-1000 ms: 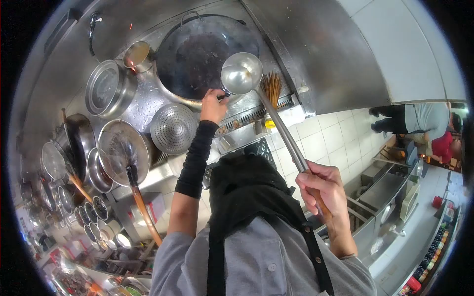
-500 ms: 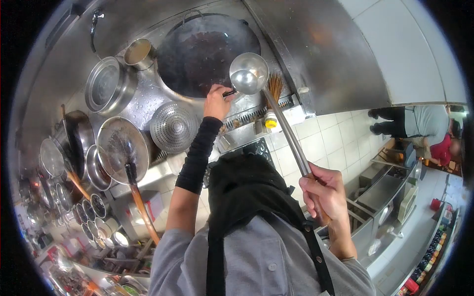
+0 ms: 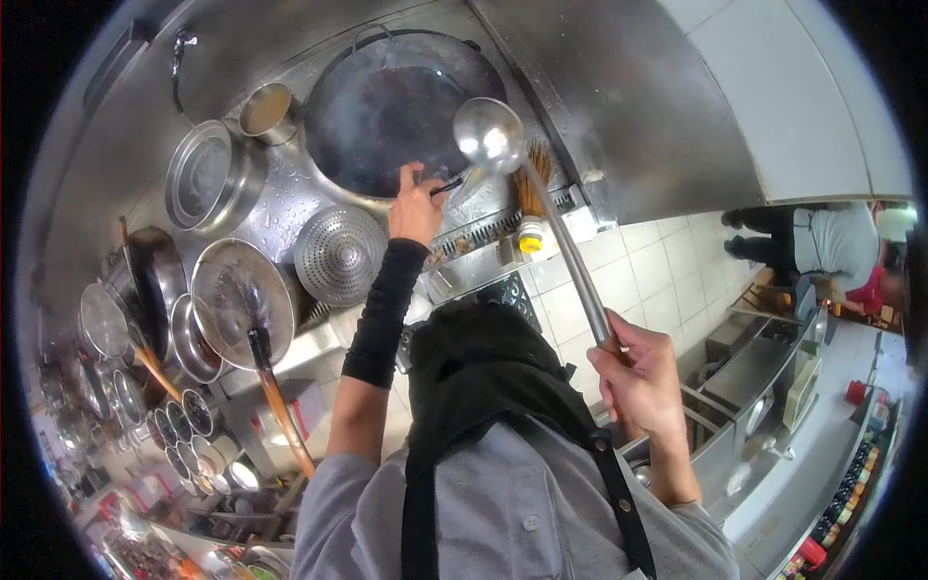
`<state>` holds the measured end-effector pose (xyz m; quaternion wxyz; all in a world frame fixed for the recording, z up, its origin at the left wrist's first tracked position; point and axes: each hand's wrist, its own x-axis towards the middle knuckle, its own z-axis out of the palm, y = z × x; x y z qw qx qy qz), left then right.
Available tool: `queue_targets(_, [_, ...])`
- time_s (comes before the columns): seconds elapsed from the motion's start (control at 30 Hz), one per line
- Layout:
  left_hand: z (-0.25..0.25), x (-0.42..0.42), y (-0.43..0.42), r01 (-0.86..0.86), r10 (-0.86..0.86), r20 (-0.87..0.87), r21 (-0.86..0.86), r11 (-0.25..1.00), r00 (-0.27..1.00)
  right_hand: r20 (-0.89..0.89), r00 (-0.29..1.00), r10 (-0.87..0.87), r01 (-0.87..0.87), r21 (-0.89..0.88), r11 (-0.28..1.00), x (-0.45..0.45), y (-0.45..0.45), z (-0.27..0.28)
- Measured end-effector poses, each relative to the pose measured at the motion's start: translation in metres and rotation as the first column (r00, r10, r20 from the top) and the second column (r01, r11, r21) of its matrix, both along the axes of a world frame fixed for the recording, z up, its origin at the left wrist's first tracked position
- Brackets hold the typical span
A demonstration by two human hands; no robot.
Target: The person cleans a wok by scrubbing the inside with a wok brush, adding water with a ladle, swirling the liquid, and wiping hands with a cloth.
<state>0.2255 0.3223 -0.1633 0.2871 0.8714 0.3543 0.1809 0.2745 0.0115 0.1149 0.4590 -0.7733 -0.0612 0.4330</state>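
My right hand is closed around the wooden grip of a long steel ladle. Its round bowl hangs over the near right rim of a large dark wok, from which steam or smoke rises. At the wok's near edge, my left hand pinches a small black-handled utensil; its far end, near the ladle bowl, is hard to make out. One finger of that hand is raised. Behind the ladle's shaft stands a bamboo wok brush.
Left of the wok are a steel pot with liquid, a lidded pot, a perforated skimmer and a wire strainer with a wooden handle. A yellow-capped container sits by the brush. Another person stands far right.
My left hand has shifted slightly left and down, and one finger has lifted. The ladle bowl has moved up a little and turned slightly. More steam shows over the wok.
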Motion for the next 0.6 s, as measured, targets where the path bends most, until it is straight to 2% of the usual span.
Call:
queue_targets(0.13, [0.042, -0.039, 0.015, -0.241, 0.214, 0.206, 0.116, 0.964, 0.955, 0.336, 0.927, 0.164, -0.158, -0.048, 0.986, 0.016, 0.021, -0.047])
queue_targets(0.23, [0.065, -0.057, 0.015, -0.292, 0.28, 0.128, 0.089, 0.952, 0.951, 0.511, 0.83, 0.222, -0.254, -0.008, 0.967, 0.039, 0.065, -0.094])
queue_targets(0.27, [0.061, -0.061, 0.015, -0.26, 0.24, 0.129, 0.168, 0.951, 0.962, 0.559, 0.79, 0.25, -0.277, -0.038, 0.96, 0.047, 0.084, -0.113])
queue_targets(0.4, [0.067, -0.086, 0.0, -0.198, 0.188, 0.133, 0.069, 0.978, 0.973, 0.658, 0.682, 0.319, -0.333, -0.109, 0.937, 0.069, 0.153, -0.175])
queue_targets(0.5, [0.085, -0.121, -0.02, -0.203, 0.2, 0.13, 0.005, 0.979, 0.971, 0.242, 0.925, 0.294, -0.286, -0.066, 0.956, 0.063, 0.174, -0.157])
queue_targets(0.53, [0.092, -0.132, -0.025, -0.21, 0.213, 0.134, -0.038, 0.977, 0.968, 0.068, 0.978, 0.196, -0.204, 0.128, 0.971, 0.061, 0.172, -0.165])
queue_targets(0.6, [0.103, -0.15, -0.034, -0.224, 0.242, 0.147, -0.124, 0.967, 0.959, -0.313, 0.949, 0.035, 0.05, 0.258, 0.965, 0.064, 0.169, -0.166])
